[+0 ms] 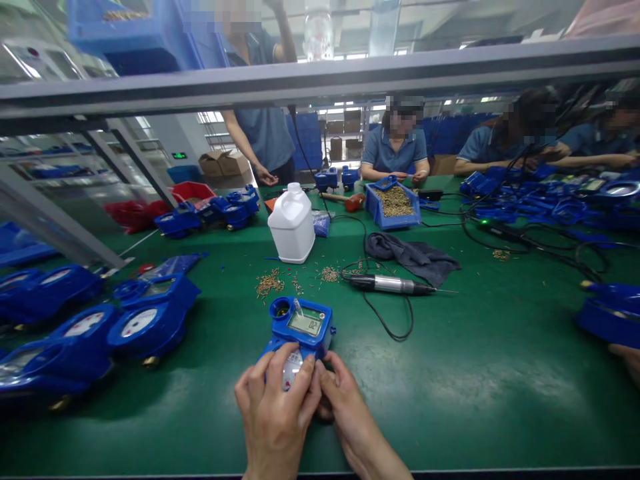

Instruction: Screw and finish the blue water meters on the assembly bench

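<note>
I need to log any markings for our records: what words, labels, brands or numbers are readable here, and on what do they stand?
No text can be read for certain.
Blue meter under both hands: its small screen shows dark digits, too blurred to read.
Dials on the blue meters at left: print too small.
Green wall sign: too small.
White jug: no label in view.

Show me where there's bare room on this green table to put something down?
Bare green mat lies right of the held blue meter, below the electric screwdriver. Crowded: meters at left, scattered screws by the white jug.
</note>
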`<state>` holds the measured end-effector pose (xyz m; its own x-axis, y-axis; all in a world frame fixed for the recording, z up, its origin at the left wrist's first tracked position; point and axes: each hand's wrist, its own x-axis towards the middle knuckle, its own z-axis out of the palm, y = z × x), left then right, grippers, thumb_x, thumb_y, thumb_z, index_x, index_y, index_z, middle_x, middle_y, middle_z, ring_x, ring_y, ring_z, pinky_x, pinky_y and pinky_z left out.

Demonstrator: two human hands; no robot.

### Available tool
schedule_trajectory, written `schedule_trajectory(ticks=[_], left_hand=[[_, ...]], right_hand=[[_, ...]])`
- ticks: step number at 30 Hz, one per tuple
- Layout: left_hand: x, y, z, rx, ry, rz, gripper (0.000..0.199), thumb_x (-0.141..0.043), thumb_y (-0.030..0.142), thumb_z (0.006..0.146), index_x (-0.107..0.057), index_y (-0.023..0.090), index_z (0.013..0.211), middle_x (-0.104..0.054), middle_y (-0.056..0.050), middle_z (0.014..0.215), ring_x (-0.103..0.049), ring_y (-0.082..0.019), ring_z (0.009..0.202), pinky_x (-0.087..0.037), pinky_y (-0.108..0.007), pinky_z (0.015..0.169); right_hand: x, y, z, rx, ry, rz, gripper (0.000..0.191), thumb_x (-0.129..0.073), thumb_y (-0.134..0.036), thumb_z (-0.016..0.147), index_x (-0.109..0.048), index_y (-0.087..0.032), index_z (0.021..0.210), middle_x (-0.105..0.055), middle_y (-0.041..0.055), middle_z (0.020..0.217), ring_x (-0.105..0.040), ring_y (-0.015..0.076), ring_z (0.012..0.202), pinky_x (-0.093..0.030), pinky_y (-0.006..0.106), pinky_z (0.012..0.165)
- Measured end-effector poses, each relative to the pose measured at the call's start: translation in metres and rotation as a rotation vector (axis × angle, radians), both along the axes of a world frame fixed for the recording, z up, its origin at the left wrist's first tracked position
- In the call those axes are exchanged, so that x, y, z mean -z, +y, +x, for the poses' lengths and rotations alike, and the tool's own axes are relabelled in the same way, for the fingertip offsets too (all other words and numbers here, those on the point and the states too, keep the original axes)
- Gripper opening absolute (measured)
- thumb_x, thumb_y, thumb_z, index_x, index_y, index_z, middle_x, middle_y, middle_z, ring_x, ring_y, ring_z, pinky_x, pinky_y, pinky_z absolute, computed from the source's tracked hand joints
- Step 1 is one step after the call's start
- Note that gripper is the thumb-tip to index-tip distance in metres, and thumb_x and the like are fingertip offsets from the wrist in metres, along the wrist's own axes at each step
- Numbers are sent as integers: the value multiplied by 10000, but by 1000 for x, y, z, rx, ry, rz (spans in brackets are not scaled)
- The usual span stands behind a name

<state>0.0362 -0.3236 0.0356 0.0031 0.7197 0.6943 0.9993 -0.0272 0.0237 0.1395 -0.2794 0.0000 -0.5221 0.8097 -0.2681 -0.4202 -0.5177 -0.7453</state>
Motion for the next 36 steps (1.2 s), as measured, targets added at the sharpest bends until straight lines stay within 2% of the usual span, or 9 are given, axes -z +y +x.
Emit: schedule_trajectory(ticks=[4, 9, 12, 16, 20, 23, 26, 32, 36], left_hand=[[2, -4, 0, -40, -138, 29, 377, -663, 221, 777, -572, 247, 1142, -510, -146, 1204, -424, -326, 1118, -371, -537, 885], [5, -6, 2, -58, -366, -40, 620, -623, 322, 807, -366, 197, 1357, -372, -197, 1354, -417, -349, 1225, -421, -552, 933], [5, -5, 2, -41, -475, -69, 609, -602, 320, 823, -355, 199, 1366, -346, -186, 1379, -429, -327, 1234, -450, -517, 941], [3, -3, -13, 38, -548, -80, 503, -603, 256, 810, -442, 208, 1284, -369, -159, 1361, -438, -308, 1232, -430, -517, 980], [1, 1, -54, 143, -504, -154, 475, -613, 240, 788, -459, 221, 1237, -408, -132, 1331, -462, -285, 1207, -431, -498, 987], [-3, 4, -83, 257, -463, -250, 487, -605, 224, 785, -437, 226, 1242, -409, -128, 1333, -440, -280, 1233, -419, -486, 1008], [-6, 5, -100, 354, -427, -340, 508, -596, 209, 790, -413, 227, 1263, -382, -133, 1355, -404, -285, 1269, -402, -486, 1028], [-13, 1, -108, 358, -311, -410, 553, -608, 245, 826, -376, 237, 1328, -364, -124, 1405, -403, -269, 1283, -401, -471, 1040], [-35, -8, -86, 286, -227, -187, 440, -637, 199, 819, -496, 198, 1236, -498, -114, 1275, -451, -273, 1225, -388, -479, 1029]], right_hand=[[-8, -1, 4, 5, -26, -20, 470, -665, -540, 774, -496, -184, 1029, -389, -88, 584, -236, 38, 458, -128, 179, 437], [-18, -2, 5, 29, -52, -49, 442, -682, -516, 770, -516, -176, 1000, -457, -66, 631, -257, 32, 471, -133, 178, 450], [-20, -1, 3, 32, -43, -71, 404, -675, -494, 784, -514, -173, 968, -469, -53, 658, -272, 29, 485, -144, 174, 462], [-17, 2, 4, 55, 9, -111, 380, -674, -463, 771, -497, -171, 938, -365, -74, 643, -234, 28, 488, -143, 174, 470], [-12, 2, 15, 16, 42, -143, 357, -700, -361, 748, -522, -139, 964, -426, -50, 668, -230, 23, 487, -141, 182, 467], [-10, -1, 24, 6, 49, -141, 318, -681, -376, 795, -501, -149, 925, -458, -46, 632, -192, 25, 474, -111, 186, 458], [-12, -2, 28, 10, 64, -126, 282, -651, -390, 841, -482, -163, 852, -451, -49, 584, -184, 34, 472, -104, 186, 451], [-23, 0, 28, 14, 128, -124, 262, -691, -350, 824, -605, -103, 805, -451, -22, 646, -215, 18, 481, -148, 183, 448], [-29, 1, 28, 21, 172, -177, 260, -682, -348, 833, -655, -90, 830, -448, -8, 672, -226, 18, 494, -173, 172, 452]])
